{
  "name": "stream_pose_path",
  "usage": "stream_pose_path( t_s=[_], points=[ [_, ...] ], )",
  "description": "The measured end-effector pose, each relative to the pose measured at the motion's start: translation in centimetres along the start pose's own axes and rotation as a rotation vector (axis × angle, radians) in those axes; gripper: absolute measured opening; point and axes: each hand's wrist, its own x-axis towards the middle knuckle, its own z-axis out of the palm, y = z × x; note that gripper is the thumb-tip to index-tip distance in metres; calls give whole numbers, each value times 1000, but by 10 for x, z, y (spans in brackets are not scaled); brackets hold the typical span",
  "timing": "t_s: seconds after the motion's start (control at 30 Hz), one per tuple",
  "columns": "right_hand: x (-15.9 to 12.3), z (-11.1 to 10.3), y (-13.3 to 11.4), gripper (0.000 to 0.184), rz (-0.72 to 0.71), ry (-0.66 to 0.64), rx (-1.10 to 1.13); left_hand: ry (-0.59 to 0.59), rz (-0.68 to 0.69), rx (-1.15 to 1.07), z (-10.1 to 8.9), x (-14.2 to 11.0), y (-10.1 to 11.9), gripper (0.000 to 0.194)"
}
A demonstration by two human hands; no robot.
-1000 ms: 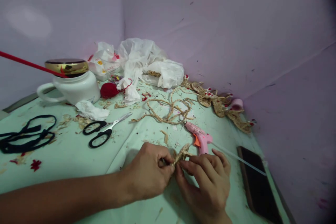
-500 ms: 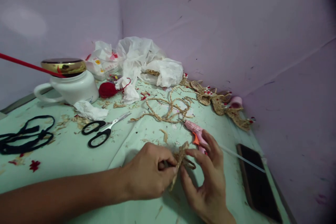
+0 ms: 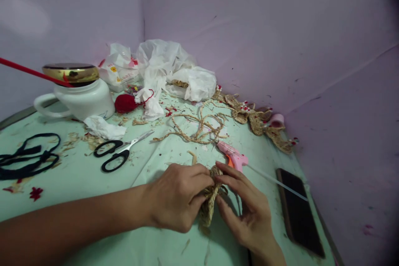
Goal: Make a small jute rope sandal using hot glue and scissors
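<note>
A small braided straw piece [image 3: 207,210], tan and shaped somewhat like a bow, is held just above the green cloth. My left hand [image 3: 179,197] pinches it from the left, fingers closed on its middle. From the right, my right hand [image 3: 249,210] grips its upper end and side between thumb and fingertips. The fingers cover part of the piece. Just beyond my right hand lies a pink glue gun [image 3: 232,154] with an orange trigger and a clear glue stick [image 3: 277,181] sticking out of its back. A loose length of braided straw cord [image 3: 199,133] lies past its nozzle.
Black-handled scissors [image 3: 120,151] and a dark cord [image 3: 29,156] lie left. A white mug [image 3: 84,99], red yarn ball [image 3: 125,103] and plastic bags [image 3: 168,60] stand behind. Finished-looking straw bows [image 3: 257,122] line the wall; a phone [image 3: 301,212] lies right.
The straw piece has turned, showing more of its braided face. My right fingers have moved in from around the glue gun's handle area and closed onto the piece. The view has shifted slightly.
</note>
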Motion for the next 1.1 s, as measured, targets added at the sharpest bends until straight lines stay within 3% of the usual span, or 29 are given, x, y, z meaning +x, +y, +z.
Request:
stream_pose_path(
  t_s=[0.2,0.43,0.6,0.87,1.1],
  points=[
    [2,2,-2,41,-27,8,-21,14,140,228,3,-1,-7,13],
    [6,4,-1,42,-25,-2,-22,36,202,269,-1,5,-10,12],
    [9,4,1,40,-20,1,-33,62,318,281,-2,11,-17,16],
    [15,8,-1,37,-55,16,-16,250,314,160,7,6,-22,14],
    [13,13,-3,35,-35,83,-7,243,320,160,9,3,-25,11]
  ],
)
